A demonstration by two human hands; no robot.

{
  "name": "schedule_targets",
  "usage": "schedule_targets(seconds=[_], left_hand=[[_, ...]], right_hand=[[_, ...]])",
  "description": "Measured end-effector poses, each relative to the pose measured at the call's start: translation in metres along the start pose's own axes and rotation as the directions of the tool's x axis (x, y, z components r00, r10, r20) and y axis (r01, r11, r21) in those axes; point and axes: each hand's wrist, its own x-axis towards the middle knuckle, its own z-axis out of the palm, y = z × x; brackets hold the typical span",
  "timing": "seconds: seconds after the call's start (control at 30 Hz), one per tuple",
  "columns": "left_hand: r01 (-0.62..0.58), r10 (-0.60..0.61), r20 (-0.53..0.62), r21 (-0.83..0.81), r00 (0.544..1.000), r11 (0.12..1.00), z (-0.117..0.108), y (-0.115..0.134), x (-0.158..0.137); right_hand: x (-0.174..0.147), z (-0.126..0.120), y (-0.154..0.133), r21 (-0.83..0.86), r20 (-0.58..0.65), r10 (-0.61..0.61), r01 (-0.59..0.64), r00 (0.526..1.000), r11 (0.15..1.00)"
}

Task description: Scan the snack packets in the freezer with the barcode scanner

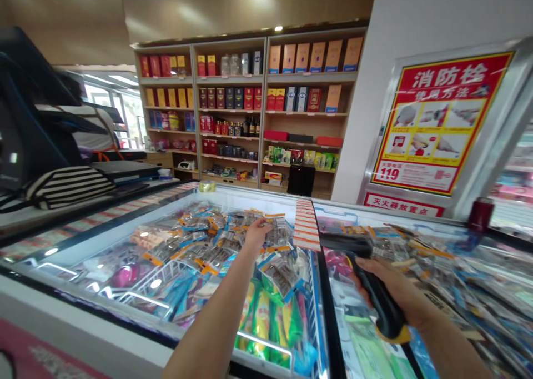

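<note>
In the middle of the head view, my left hand (257, 232) is closed, its fingertips at the left edge of a clear snack packet (278, 230) with orange ends. Similar packets (200, 254) lie spread about it over the chest freezer (245, 197). My right hand (389, 287) is wrapped round the handle of a black and yellow barcode scanner (370, 284), whose head points left. A strip of orange and white price labels (306, 226) runs along the freezer's divider, between the scanner and my left hand. What is inside the packets is too blurred to name.
Green and yellow packs (266, 318) sit in a wire basket inside the freezer. More packets (387, 243) lie over the right section, near a dark red can (481, 215). At left stand a black monitor (31, 106) and a striped bag (70, 184). Shelves (233, 81) of boxes stand behind.
</note>
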Motion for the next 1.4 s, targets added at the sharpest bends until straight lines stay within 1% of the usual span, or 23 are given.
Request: schedule_targets(seconds=[0.1, 0.23, 0.33, 0.47, 0.63, 0.73, 0.87, 0.93, 1.03, 1.1, 1.13, 1.17, 1.2, 1.23, 1.27, 1.3, 1.33, 1.4], left_hand=[[0.011, -0.013, -0.029, -0.072, 0.999, 0.997, -0.002, 0.000, 0.005], [0.001, -0.007, -0.054, -0.113, 0.999, 0.994, -0.002, 0.000, 0.007], [-0.011, 0.004, -0.063, -0.112, 0.998, 0.994, -0.002, -0.002, 0.009], [-0.032, 0.026, -0.068, -0.086, 0.997, 0.996, -0.002, -0.003, 0.009], [-0.044, 0.041, -0.078, -0.036, 0.996, 0.998, -0.002, -0.001, 0.007], [-0.059, 0.061, -0.085, 0.026, 0.995, 0.998, -0.001, 0.000, 0.008], [-0.092, 0.110, -0.099, 0.173, 0.989, 0.981, -0.002, -0.002, 0.009], [-0.114, 0.151, -0.116, 0.279, 0.982, 0.954, -0.006, -0.003, 0.009], [-0.157, 0.241, -0.149, 0.429, 0.959, 0.889, -0.009, 0.001, 0.005], [-0.218, 0.352, -0.159, 0.538, 0.923, 0.815, -0.004, 0.005, -0.003], [-0.265, 0.427, -0.132, 0.614, 0.894, 0.744, 0.002, 0.006, -0.009], [-0.321, 0.502, -0.067, 0.694, 0.863, 0.645, 0.010, 0.006, -0.018], [-0.385, 0.559, 0.037, 0.763, 0.828, 0.519, 0.018, 0.004, -0.028], [-0.454, 0.584, 0.171, 0.805, 0.794, 0.382, 0.027, 0.001, -0.039], [-0.518, 0.565, 0.307, 0.815, 0.765, 0.258, 0.035, -0.003, -0.051], [-0.576, 0.516, 0.426, 0.800, 0.743, 0.169, 0.041, -0.009, -0.062], [-0.624, 0.457, 0.522, 0.775, 0.720, 0.098, 0.045, -0.015, -0.072], [-0.679, 0.350, 0.637, 0.734, 0.687, -0.004, 0.043, -0.028, -0.083]], right_hand=[[0.004, 0.008, 0.002, 0.009, 0.013, 0.030, -0.030, 0.999, 0.999], [0.007, 0.017, 0.005, 0.024, 0.059, 0.042, -0.044, 0.997, 0.999], [0.007, 0.020, 0.007, 0.022, 0.081, 0.058, -0.060, 0.995, 0.998], [0.006, 0.021, 0.008, 0.028, 0.074, 0.092, -0.094, 0.993, 0.995], [0.004, 0.022, 0.005, 0.037, 0.065, 0.093, -0.095, 0.994, 0.995], [0.004, 0.022, 0.005, 0.049, 0.053, 0.096, -0.099, 0.994, 0.994], [0.005, 0.017, 0.006, 0.069, 0.043, 0.042, -0.045, 0.998, 0.997], [0.006, 0.011, 0.006, 0.078, 0.020, 0.007, -0.009, 1.000, 0.997], [0.006, -0.004, -0.001, 0.113, -0.021, -0.041, 0.043, 0.999, 0.993], [0.006, -0.018, -0.008, 0.154, -0.056, -0.070, 0.078, 0.996, 0.985], [0.004, -0.027, -0.011, 0.170, -0.082, -0.082, 0.095, 0.993, 0.981], [0.003, -0.037, -0.015, 0.176, -0.115, -0.089, 0.109, 0.989, 0.978], [0.000, -0.048, -0.018, 0.172, -0.154, -0.097, 0.123, 0.983, 0.977], [-0.003, -0.059, -0.021, 0.156, -0.194, -0.107, 0.138, 0.975, 0.978], [-0.007, -0.071, -0.023, 0.138, -0.229, -0.120, 0.155, 0.966, 0.978], [-0.011, -0.084, -0.024, 0.121, -0.259, -0.135, 0.171, 0.956, 0.978], [-0.016, -0.095, -0.025, 0.107, -0.289, -0.148, 0.185, 0.946, 0.977], [-0.027, -0.117, -0.025, 0.095, -0.343, -0.142, 0.185, 0.928, 0.978]])
